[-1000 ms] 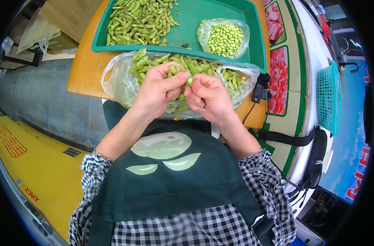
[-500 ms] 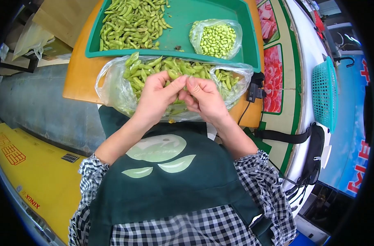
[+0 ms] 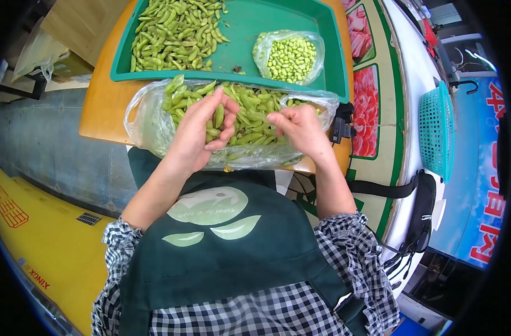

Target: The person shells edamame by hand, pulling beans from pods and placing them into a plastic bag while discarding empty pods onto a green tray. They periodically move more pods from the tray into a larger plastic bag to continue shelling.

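My left hand (image 3: 196, 134) is curled around a green pod (image 3: 218, 115), which shows between the thumb and the bent fingers. To its right, my right hand (image 3: 301, 130) is closed, thumb pressed to the fingertips; what it pinches, if anything, is hidden. Both hands are over an open clear plastic bag (image 3: 149, 120) full of green pods (image 3: 252, 112). Behind the bag, a green tray (image 3: 238, 33) holds a heap of pods (image 3: 177, 33) at the left and a small clear bag of shelled beans (image 3: 292, 59) at the right.
The tray and bag rest on an orange wooden table (image 3: 101, 115). A small black device (image 3: 340, 126) with a cable lies at the table's right edge. Farther right are a teal plastic basket (image 3: 436, 131) and a black strap (image 3: 384, 189). A yellow surface (image 3: 54, 241) is at the lower left.
My hands were together at a pod and have now moved apart, the left leftward and the right rightward. The view has shifted slightly.
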The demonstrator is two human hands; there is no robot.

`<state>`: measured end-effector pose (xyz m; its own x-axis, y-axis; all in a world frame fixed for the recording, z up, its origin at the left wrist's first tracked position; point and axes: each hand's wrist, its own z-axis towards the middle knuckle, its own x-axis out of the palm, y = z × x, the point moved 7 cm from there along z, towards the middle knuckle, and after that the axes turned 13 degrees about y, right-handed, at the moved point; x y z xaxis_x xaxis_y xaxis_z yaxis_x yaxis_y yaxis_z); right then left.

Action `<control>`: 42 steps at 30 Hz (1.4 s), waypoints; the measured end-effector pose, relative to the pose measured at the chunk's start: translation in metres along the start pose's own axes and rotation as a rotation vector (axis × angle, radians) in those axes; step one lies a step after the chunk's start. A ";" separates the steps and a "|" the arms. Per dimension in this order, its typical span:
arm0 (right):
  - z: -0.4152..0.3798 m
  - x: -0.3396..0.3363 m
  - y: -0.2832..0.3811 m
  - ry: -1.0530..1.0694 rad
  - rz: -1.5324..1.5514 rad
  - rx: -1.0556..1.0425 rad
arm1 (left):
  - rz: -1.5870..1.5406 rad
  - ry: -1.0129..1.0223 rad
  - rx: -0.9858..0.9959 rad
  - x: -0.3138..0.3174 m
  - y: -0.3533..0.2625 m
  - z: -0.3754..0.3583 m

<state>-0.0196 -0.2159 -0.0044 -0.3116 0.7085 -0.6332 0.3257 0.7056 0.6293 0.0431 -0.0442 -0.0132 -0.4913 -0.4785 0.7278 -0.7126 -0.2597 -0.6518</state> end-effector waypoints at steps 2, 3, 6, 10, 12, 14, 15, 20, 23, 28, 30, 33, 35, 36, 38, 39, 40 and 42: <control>0.000 -0.022 -0.001 -0.097 -0.001 -0.087 | -0.023 -0.001 0.001 0.000 0.000 -0.001; -0.002 -0.038 0.001 -0.196 0.003 -0.171 | -0.044 0.000 -0.004 0.000 0.000 -0.002; 0.000 -0.093 -0.018 -0.426 -0.046 -0.031 | 0.261 0.059 -0.043 -0.004 0.001 0.002; 0.027 -0.137 -0.059 -0.526 -0.279 0.220 | 1.186 0.086 0.258 0.025 -0.047 0.037; 0.042 -0.137 -0.084 -0.386 -0.354 0.391 | 1.397 0.026 0.190 0.033 -0.066 0.069; 0.052 -0.133 -0.106 -0.370 -0.300 0.410 | 1.711 -0.030 0.162 0.039 -0.079 0.108; 0.057 -0.131 -0.117 -0.383 -0.217 0.338 | 1.791 -0.047 0.069 0.036 -0.079 0.128; 0.058 -0.124 -0.120 -0.460 -0.098 0.146 | 1.941 -0.098 -0.241 0.029 -0.062 0.180; 0.049 -0.129 -0.113 -0.519 -0.002 0.044 | 1.869 -0.098 -0.277 0.014 -0.046 0.199; 0.055 -0.159 -0.120 -0.549 0.246 -0.065 | 1.574 -0.109 -0.189 -0.012 -0.063 0.236; 0.048 -0.185 -0.119 -0.650 0.395 -0.057 | 1.097 -0.120 -0.154 0.000 -0.084 0.223; 0.060 -0.206 -0.136 -0.728 0.406 -0.079 | 1.057 -0.197 -0.207 -0.006 -0.094 0.213; 0.063 -0.206 -0.137 -0.701 0.268 0.007 | 1.124 -0.185 -0.175 -0.011 -0.084 0.209; 0.064 -0.204 -0.135 -0.699 0.225 0.009 | 1.188 -0.170 -0.147 -0.011 -0.081 0.209; 0.068 -0.206 -0.135 -0.695 0.178 0.016 | 1.172 -0.186 -0.141 -0.009 -0.081 0.208; 0.068 -0.210 -0.133 -0.684 0.177 0.042 | 1.158 -0.199 -0.141 -0.009 -0.078 0.207; 0.066 -0.211 -0.133 -0.676 0.177 0.069 | 1.155 -0.193 -0.145 -0.009 -0.075 0.209; 0.068 -0.216 -0.129 -0.751 0.134 0.025 | 1.134 -0.224 0.011 -0.005 -0.086 0.213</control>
<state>0.0659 -0.4600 0.0207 0.4202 0.5847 -0.6939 0.3408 0.6071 0.7179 0.2137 -0.1979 -0.0058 -0.7455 -0.5790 -0.3301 0.0858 0.4079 -0.9090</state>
